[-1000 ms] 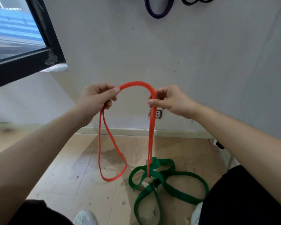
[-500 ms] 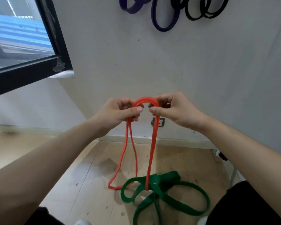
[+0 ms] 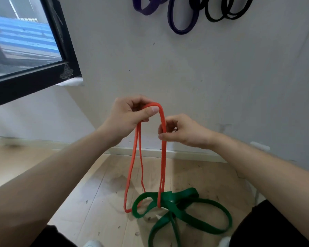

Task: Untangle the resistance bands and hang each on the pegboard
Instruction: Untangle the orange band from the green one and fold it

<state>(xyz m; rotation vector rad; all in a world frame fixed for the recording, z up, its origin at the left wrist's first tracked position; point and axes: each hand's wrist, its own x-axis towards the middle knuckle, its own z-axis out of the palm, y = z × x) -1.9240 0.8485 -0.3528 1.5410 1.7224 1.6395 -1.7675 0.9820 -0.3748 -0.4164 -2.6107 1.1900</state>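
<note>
A thin orange resistance band [image 3: 163, 157] hangs in doubled strands from both hands in front of the wall. My left hand [image 3: 127, 116] pinches its top bend between thumb and fingers. My right hand [image 3: 182, 131] sits lower and to the right, thumb and forefinger closed around the right strands. The orange band's lower end threads through a wide green band [image 3: 178, 205] that lies knotted in loops on the wooden floor. Purple bands [image 3: 182, 24] and black bands [image 3: 227, 11] hang high on the wall; their pegs are out of frame.
A dark-framed window [image 3: 34, 77] juts out at the left. A white wall socket [image 3: 175, 129] shows just behind my right hand. White skirting runs along the wall base. My dark-clothed knees and white shoes sit at the bottom edge.
My hands came together, narrowing the orange arch into a tight bend. My right hand then slid down the right strands, and the left loop now hangs straighter beside the green band.
</note>
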